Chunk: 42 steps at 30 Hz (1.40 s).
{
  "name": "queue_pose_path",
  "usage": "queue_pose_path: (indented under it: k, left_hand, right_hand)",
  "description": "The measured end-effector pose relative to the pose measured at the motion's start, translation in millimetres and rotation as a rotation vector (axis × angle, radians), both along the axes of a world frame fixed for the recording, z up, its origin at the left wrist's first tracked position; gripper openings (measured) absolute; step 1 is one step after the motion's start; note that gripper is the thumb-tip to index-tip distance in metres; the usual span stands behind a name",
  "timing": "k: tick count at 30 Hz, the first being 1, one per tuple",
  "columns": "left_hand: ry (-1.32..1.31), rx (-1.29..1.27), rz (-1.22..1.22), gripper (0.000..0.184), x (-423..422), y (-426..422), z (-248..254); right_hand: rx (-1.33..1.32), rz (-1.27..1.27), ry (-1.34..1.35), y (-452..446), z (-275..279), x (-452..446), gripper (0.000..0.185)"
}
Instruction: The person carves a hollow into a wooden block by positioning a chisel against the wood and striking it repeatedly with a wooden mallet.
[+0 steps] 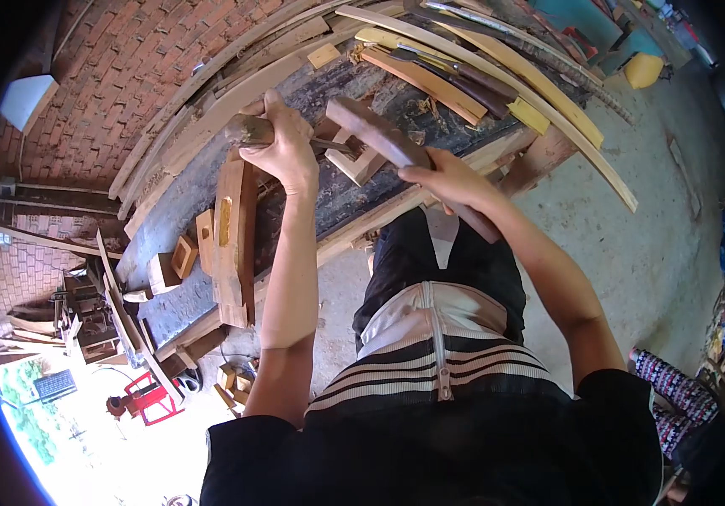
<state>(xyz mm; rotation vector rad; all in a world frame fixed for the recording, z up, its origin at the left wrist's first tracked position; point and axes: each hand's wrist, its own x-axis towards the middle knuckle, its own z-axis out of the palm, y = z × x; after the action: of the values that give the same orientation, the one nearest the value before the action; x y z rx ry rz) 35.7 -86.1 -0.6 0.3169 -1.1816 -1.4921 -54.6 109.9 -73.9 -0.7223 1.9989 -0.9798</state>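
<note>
My left hand [285,152] is wrapped round the thick wooden handle of a chisel [248,131]. Its metal blade points right, toward a pale wooden workpiece [354,169] on the dark bench; whether the tip touches the wood cannot be made out. In my right hand [451,181] is a brown wooden mallet [371,126], a long bar raised at a slant over the workpiece and partly covering it. A long mortised timber [234,244] lies beside my left forearm, with a slot cut in its face.
The dark workbench [185,295] carries small wooden blocks [162,274], more chisels [472,88] and long curved boards [539,80] along its far side. A red stool [156,401] stands at lower left. A person's patterned trouser leg [674,384] shows at lower right.
</note>
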Motion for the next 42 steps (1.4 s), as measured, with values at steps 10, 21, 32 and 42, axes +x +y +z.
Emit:
queue_pose_path:
  k: [10,21,32,42]
  left_hand:
    - [-0.075,-0.349,0.095,0.018,-17,12,-12]
    - [-0.165,-0.358,-0.007,0.042,-24,-28,-97]
    - [-0.036,-0.081,-0.010,0.019,12,9,0]
    - [0.081,0.080,0.033,0.028,26,-24,3]
  right_hand:
    - [-0.868,0.031,0.888,-32,179,11,0.051]
    - [-0.490,0.180,0.964,-10,194,35,0.047]
    - [-0.200,-0.040,0.103,1,83,5,0.065]
    - [-0.110,-0.048,-0.248,14,-7,16,0.064]
